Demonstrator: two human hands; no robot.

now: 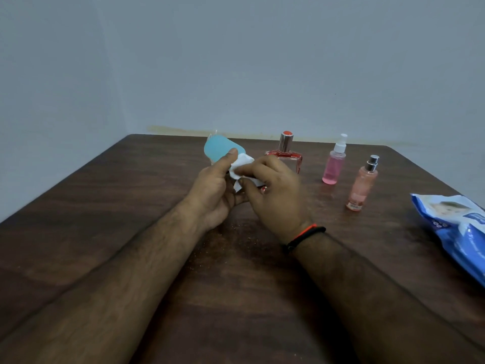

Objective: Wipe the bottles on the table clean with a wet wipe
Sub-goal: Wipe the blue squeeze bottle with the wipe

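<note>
Above brown table [131, 232]; turquoise bottle [219, 149]

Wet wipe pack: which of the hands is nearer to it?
Right. The right hand, pinching the wipe, lies between the left hand and the wet wipe pack at the table's right edge.

No legible text found. Print on the blue wet wipe pack [456, 227] at the table's right edge and the pink spray bottle's label [354, 202] is too blurred to read.
</note>
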